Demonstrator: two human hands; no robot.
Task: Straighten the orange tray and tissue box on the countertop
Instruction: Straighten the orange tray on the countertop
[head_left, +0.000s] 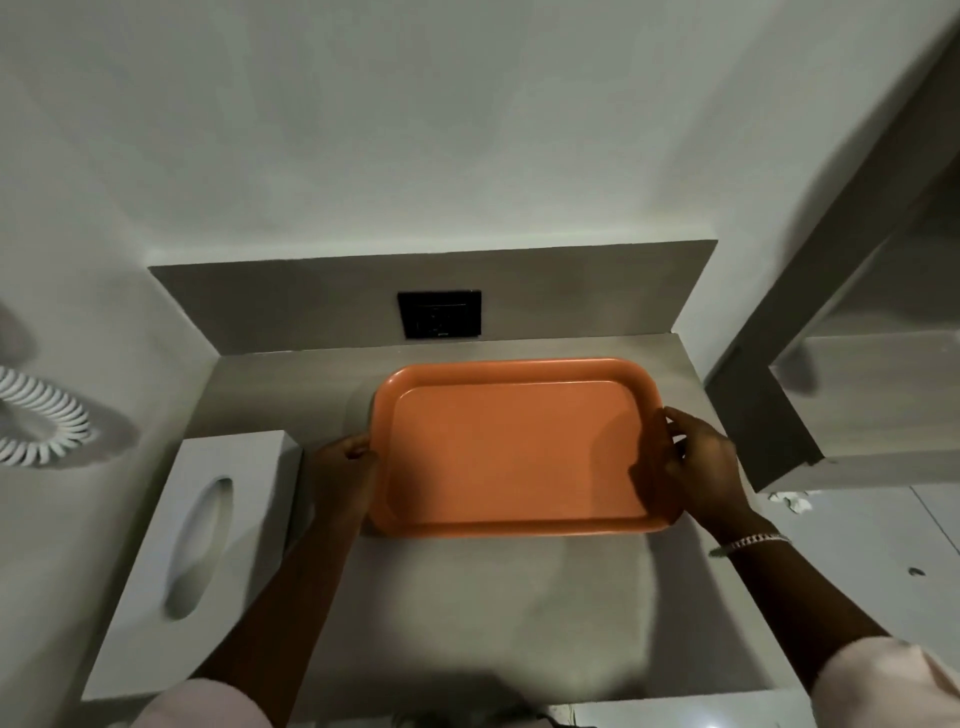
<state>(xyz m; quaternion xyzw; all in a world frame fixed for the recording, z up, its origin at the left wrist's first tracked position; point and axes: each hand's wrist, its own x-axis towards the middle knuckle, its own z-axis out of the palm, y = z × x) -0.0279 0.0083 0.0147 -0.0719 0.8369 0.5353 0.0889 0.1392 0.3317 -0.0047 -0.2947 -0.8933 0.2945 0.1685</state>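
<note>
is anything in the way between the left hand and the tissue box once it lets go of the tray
Nothing visible is. The left hand grips the orange tray by its left rim; the tissue box sits just left of it, with only bare countertop between.

An orange tray (514, 457) lies on a grey countertop (467, 613), its long sides roughly parallel to the back wall. The left hand (347, 470) grips the tray's left rim, and the right hand (701, 462) clasps the right rim, a bracelet (753, 543) on that wrist. A white tissue box (202, 551) sits just left of the left forearm, slightly angled. A dark wall socket (440, 314) sits behind the tray, and a white coiled cord (39, 415) hangs far left.
</note>
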